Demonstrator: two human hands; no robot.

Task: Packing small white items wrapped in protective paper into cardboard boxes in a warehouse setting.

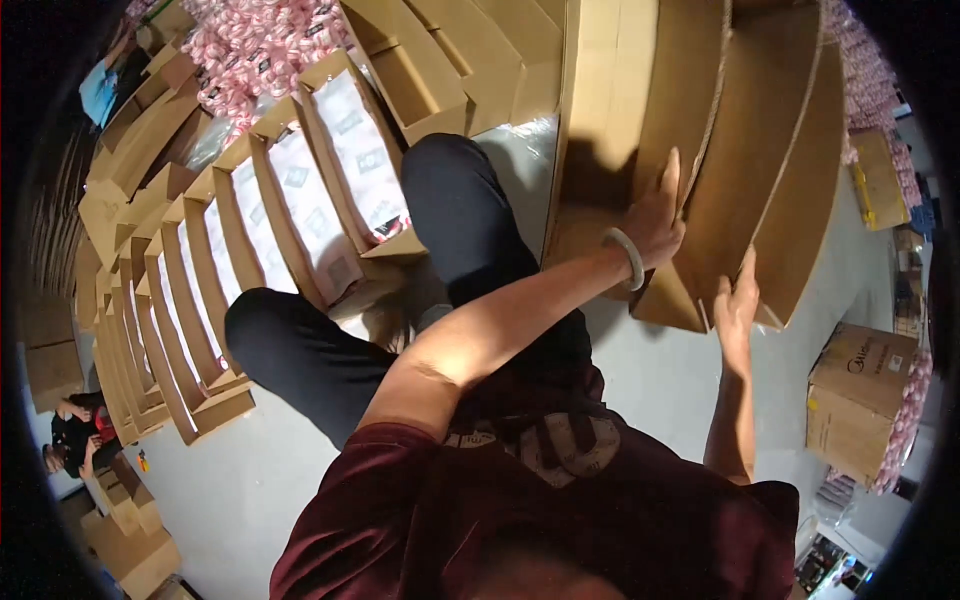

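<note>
A stack of flat, folded cardboard boxes (760, 170) stands on edge at the upper right, its brown panels leaning side by side like pages and fanning out toward the lower right. It rests on the pale grey floor (660, 380) just ahead of the person's knees.

The left hand (655, 215) reaches across the body and lies on the stack, palm against one panel, fingers stretched up along the edge of a gap between two sheets. Its grip is wide and flat: it presses on the cardboard and closes around nothing. A pale bangle (628, 255) sits on that wrist. The right hand (735, 300) comes up from below and meets the lower corner of the next panels, fingers extended and touching the cardboard edge; its grip is likewise loose and open, and whether a thumb hooks behind the sheet cannot be told.

The person wears a dark red shirt (480, 520) and black trousers (460, 220), with one knee raised just beside the stack.

To the left, a long curved row of open cartons (250, 240) runs across the floor, each filled with white packets standing upright. Beyond them, at the top left, lies a heap of small pink-and-white wrapped items (260, 45). A closed brown carton (860, 395) stands on the floor at the right, well apart from the hands. At the lower left edge another person (75, 435) crouches among more boxes.
</note>
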